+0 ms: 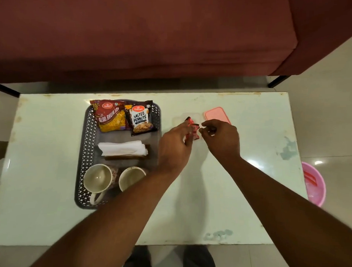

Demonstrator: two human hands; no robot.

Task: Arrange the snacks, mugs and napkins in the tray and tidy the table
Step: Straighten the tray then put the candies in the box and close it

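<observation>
A dark perforated tray point(84, 150) sits on the left half of the white table point(40, 168). It holds a bhujia sev packet point(110, 116), a salted peanuts packet point(140, 120), folded white napkins point(122, 148) and two cream mugs point(98, 178) point(130, 177). Right of the tray, my left hand point(173, 147) grips small red wrappers point(192, 130) above a clear container point(178, 118). My right hand point(221, 137) hovers just right of them, fingers pinched; whether it holds something small is unclear.
A pink lid point(217, 114) lies behind my right hand. A pink bin point(314, 184) with a red wrapper inside stands on the floor off the table's right edge. A maroon sofa point(144, 32) runs behind the table.
</observation>
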